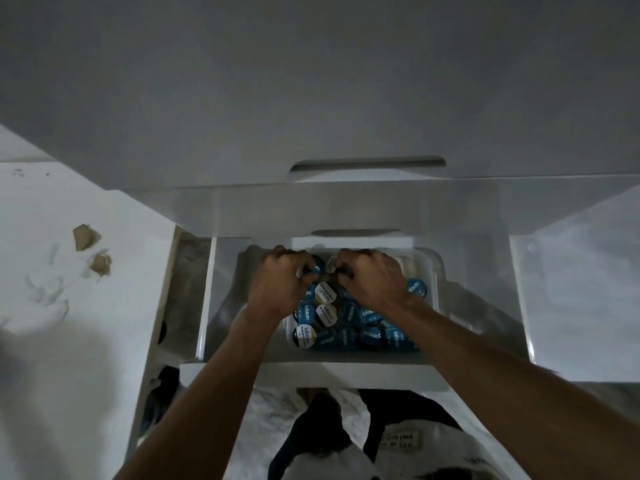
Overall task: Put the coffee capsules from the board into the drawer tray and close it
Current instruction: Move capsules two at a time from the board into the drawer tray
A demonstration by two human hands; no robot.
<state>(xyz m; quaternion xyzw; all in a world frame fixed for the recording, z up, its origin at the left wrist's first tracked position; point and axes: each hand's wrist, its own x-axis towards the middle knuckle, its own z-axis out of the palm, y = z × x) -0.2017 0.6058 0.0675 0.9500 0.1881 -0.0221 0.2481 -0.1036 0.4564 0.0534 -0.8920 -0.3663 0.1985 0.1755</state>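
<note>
Item: coffee capsules [346,327], approx. all sitting in clear tray [434,271] inside open drawer [311,370]. Left hand [277,285] & right hand [372,278], fingers curling on capsules, are depositing at tray's far end. Next, prob.: letting go, withdrawing, pushing drawer front shut.

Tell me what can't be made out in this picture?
- Head view: the tray's far end, covered by the left hand and right hand.
- The board: outside the frame.
- Small print on the coffee capsules: too small and dim.
- Brown scraps on the floor: too small to identify.
</note>
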